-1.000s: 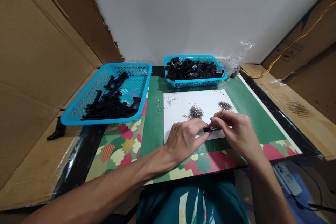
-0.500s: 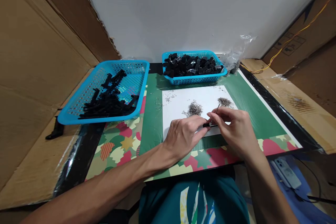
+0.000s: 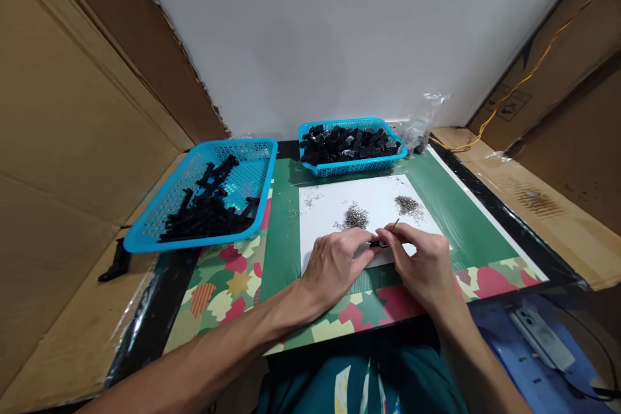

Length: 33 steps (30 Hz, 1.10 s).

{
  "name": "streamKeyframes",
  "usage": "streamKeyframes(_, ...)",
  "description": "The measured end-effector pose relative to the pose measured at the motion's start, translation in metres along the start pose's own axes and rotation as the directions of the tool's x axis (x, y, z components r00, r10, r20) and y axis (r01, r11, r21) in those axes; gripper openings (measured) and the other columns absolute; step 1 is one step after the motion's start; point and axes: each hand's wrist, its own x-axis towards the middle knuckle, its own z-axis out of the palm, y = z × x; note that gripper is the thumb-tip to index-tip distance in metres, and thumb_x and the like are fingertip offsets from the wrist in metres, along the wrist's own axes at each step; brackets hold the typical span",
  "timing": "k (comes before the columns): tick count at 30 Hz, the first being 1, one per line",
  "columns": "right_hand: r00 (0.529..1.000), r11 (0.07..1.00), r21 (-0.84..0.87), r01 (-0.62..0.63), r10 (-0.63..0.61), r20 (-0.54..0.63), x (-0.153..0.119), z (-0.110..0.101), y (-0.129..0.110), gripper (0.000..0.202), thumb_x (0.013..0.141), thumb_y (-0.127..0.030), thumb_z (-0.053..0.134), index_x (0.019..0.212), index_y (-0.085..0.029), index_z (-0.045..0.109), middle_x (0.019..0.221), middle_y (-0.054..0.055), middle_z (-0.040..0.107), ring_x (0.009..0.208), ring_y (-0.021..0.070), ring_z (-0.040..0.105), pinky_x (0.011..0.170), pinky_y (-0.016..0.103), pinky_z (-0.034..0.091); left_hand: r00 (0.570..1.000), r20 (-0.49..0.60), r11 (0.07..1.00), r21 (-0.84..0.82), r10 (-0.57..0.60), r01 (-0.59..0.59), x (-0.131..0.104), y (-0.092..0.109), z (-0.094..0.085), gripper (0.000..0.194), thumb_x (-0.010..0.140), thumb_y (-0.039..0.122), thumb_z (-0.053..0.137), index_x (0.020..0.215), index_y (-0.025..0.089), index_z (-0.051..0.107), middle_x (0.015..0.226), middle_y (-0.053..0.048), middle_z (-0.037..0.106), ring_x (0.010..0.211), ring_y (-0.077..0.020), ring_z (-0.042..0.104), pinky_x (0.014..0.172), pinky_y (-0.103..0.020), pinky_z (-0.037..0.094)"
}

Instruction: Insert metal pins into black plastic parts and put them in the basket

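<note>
My left hand (image 3: 334, 265) rests over the front of a white sheet of paper (image 3: 317, 239), its thumb and fingers pinched on a small black part (image 3: 376, 244). Close against it, my right hand (image 3: 423, 262) pinches a thin metal tool (image 3: 395, 224) that slants up past the fingertips. The tool's lower end meets the black part, but the fingers mostly cover that spot. Just beyond my hands lie a heap of tiny bent metal pieces (image 3: 356, 215) and a second heap of small metal pieces (image 3: 408, 206).
A blue basket (image 3: 272, 181) of long black parts stands at the left. Another blue basket (image 3: 359, 167) with shorter black pieces is at the back, beside a clear plastic bag (image 3: 420, 126). Cardboard (image 3: 72, 110) walls the left side. A phone (image 3: 542, 336) lies low at the right.
The view has tilted up, so the table sits lower in the picture. My right hand has come slightly nearer the left, and less of the black part shows between them.
</note>
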Motion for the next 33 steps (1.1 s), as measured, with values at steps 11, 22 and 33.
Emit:
streamKeyframes(11,0.866,0.818,0.416,-0.397,0.485,-0.126,-0.007,-0.044,0.040,0.039,0.093,-0.055,0.076,0.082,-0.018,0.070,0.061,-0.001,0.064,0.045,0.0149,0.062,0.047,0.026,0.051,0.996,-0.077,0.999,-0.033,0.037,-0.039,0.000,0.002,-0.004,0.010,0.098,0.020,0.075,0.107,0.023,0.075,0.103,0.000,0.079,0.085,-0.0179,0.075,0.068,-0.027,0.052)
streamKeyframes(22,0.879,0.761,0.483,-0.433,0.476,0.038,-0.009,-0.045,0.053,0.041,0.095,-0.056,0.072,0.082,-0.018,0.069,0.061,-0.002,0.061,0.046,0.0121,0.057,0.048,0.024,0.045,0.992,-0.122,0.997,-0.073,-0.021,0.012,0.002,-0.002,-0.007,0.009,0.098,0.026,0.073,0.106,0.024,0.076,0.104,-0.001,0.078,0.065,-0.0121,0.061,0.061,-0.026,0.050)
streamKeyframes(33,0.876,0.758,0.477,-0.444,0.478,0.056,-0.012,-0.035,0.059,0.046,0.096,-0.062,0.069,0.082,-0.018,0.068,0.061,-0.002,0.056,0.048,0.0121,0.054,0.048,0.024,0.042,0.956,-0.260,0.941,0.266,-0.139,0.209,0.120,-0.016,-0.098,0.021,0.093,0.041,0.075,0.101,0.024,0.083,0.100,-0.004,0.083,0.073,-0.0185,0.070,0.069,-0.031,0.054)
